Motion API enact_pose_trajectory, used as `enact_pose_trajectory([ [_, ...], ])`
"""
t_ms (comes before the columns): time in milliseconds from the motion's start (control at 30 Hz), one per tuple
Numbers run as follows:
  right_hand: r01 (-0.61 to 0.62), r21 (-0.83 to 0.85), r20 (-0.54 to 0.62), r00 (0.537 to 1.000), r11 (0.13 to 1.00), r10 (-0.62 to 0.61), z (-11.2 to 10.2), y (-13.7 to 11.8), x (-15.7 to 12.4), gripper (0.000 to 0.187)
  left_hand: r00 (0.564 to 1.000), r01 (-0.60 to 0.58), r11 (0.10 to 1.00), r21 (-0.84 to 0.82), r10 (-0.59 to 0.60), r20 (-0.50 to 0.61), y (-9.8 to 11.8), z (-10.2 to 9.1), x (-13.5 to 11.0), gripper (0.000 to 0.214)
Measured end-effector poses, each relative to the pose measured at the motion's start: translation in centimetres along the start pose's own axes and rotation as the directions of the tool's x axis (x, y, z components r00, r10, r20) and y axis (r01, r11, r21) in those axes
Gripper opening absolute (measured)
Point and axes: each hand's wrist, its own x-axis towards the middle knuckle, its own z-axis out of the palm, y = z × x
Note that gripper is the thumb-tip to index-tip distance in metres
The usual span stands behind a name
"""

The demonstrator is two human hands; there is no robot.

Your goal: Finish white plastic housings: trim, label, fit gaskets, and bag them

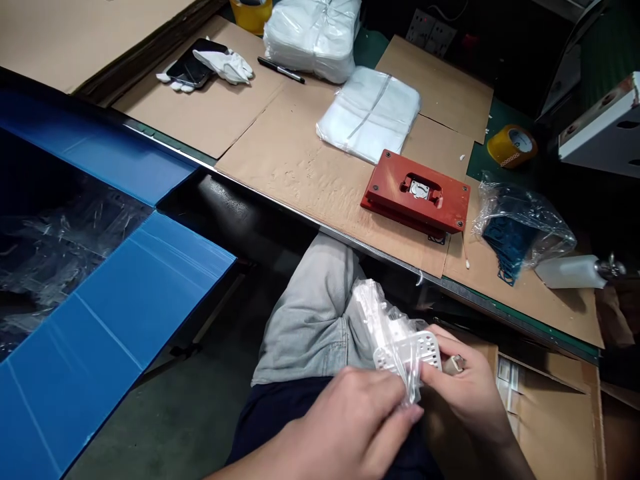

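Above my lap, my left hand [367, 407] pinches the gathered edge of a clear plastic bag [373, 313]. A white perforated plate [427, 348] with rounded corners lies against the bag, partly behind its film; whether it is inside cannot be made out. My right hand [467, 377] grips the plate's right end between thumb and fingers. A small pale metal-looking piece [454, 364] sticks out beside the right fingers; its kind is unclear. Both hands are below the table edge, close together and nearly touching.
On the cardboard-covered table [280, 143] are a red fixture [425, 200], stacked clear bags [370, 110], a bag of blue gaskets [515, 240], a white bottle [570, 272] and tape [513, 145]. A blue box [135, 293] holding plastic-wrapped items stands left; a cardboard box [560, 427] stands right.
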Motion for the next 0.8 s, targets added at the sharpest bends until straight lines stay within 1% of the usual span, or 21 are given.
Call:
enact_pose_trajectory([
  [33,0.007,-0.017,0.012,1.000,1.000,-0.007,0.0,-0.1,-0.1,0.021,0.995,-0.003,0.999,-0.034,0.006,0.102,-0.2,-0.1,-0.3,0.024],
  [67,0.021,-0.037,0.024,1.000,0.999,-0.020,0.1,-0.1,-0.2,0.022,0.978,0.006,0.996,-0.094,0.013,0.206,-0.7,-0.4,-0.7,0.023],
  [100,0.039,-0.060,0.028,0.999,0.997,-0.037,0.1,-0.2,-0.2,0.022,0.958,0.045,0.983,-0.177,0.007,0.287,-1.4,-0.9,-1.0,0.028],
  [133,0.063,-0.083,0.028,0.998,0.995,-0.061,0.3,-0.3,-0.2,0.021,0.944,0.119,0.954,-0.276,-0.023,0.328,-2.3,-1.3,-1.4,0.032],
  [167,0.095,-0.103,0.032,0.995,0.990,-0.092,0.4,-0.5,-0.2,0.020,0.947,0.212,0.893,-0.397,-0.088,0.308,-3.3,-1.7,-1.6,0.034],
  [200,0.138,-0.118,0.039,0.990,0.983,-0.134,0.6,-0.7,-0.2,0.019,0.952,0.299,0.790,-0.535,-0.205,0.229,-4.3,-2.1,-1.5,0.038],
  [233,0.193,-0.130,0.052,0.981,0.973,-0.188,0.9,-1.0,-0.1,0.018,0.930,0.331,0.643,-0.691,-0.347,0.122,-5.3,-2.3,-1.3,0.043],
  [267,0.255,-0.137,0.073,0.966,0.957,-0.247,1.1,-1.3,0.0,0.016,0.879,0.283,0.484,-0.828,-0.476,0.022,-6.1,-2.3,-0.8,0.044],
  [300,0.314,-0.139,0.102,0.948,0.939,-0.302,1.4,-1.5,0.2,0.015,0.838,0.224,0.380,-0.897,-0.545,-0.021,-6.7,-2.1,-0.1,0.043],
  [333,0.369,-0.131,0.141,0.926,0.920,-0.351,1.6,-1.7,0.3,0.014,0.821,0.184,0.304,-0.935,-0.570,-0.023,-7.2,-1.9,0.7,0.044],
  [367,0.413,-0.113,0.177,0.903,0.904,-0.391,1.7,-1.8,0.4,0.012,0.823,0.164,0.246,-0.955,-0.568,-0.005,-7.5,-1.5,1.5,0.048],
  [400,0.443,-0.096,0.197,0.886,0.891,-0.420,1.7,-1.8,0.5,0.010,0.834,0.162,0.203,-0.966,-0.551,0.024,-7.6,-1.2,2.2,0.051],
  [433,0.458,-0.091,0.198,0.879,0.884,-0.434,1.6,-1.7,0.5,0.011,0.839,0.151,0.157,-0.976,-0.543,0.042,-7.7,-0.9,2.8,0.054],
  [467,0.460,-0.106,0.178,0.881,0.882,-0.438,1.3,-1.6,0.4,0.015,0.839,0.130,0.116,-0.985,-0.542,0.047,-7.8,-0.7,3.2,0.056],
  [500,0.454,-0.140,0.137,0.889,0.880,-0.437,1.0,-1.3,0.2,0.021,0.833,0.097,0.084,-0.992,-0.552,0.035,-7.9,-0.6,3.4,0.058],
  [567,0.430,-0.230,0.066,0.902,0.873,-0.427,0.2,-1.0,-0.5,0.031,0.805,-0.005,0.049,-0.999,-0.593,-0.033,-8.1,-0.8,3.4,0.058],
  [667,0.446,-0.257,0.050,0.892,0.858,-0.449,-1.4,-1.0,-2.3,0.040,0.746,-0.163,0.049,-0.985,-0.647,-0.156,-8.3,-1.4,3.0,0.055],
  [733,0.431,-0.251,0.002,0.896,0.867,-0.445,-2.8,-1.2,-3.8,0.033,0.724,-0.230,0.066,-0.971,-0.655,-0.216,-8.1,-1.7,2.8,0.054],
  [767,0.396,-0.239,-0.055,0.906,0.887,-0.419,-3.7,-1.2,-4.6,0.027,0.718,-0.253,0.075,-0.965,-0.654,-0.239,-7.9,-1.7,2.8,0.053],
  [800,0.329,-0.200,-0.131,0.925,0.923,-0.357,-4.6,-1.2,-5.1,0.021,0.711,-0.275,0.084,-0.958,-0.652,-0.262,-7.7,-1.8,2.8,0.053],
])
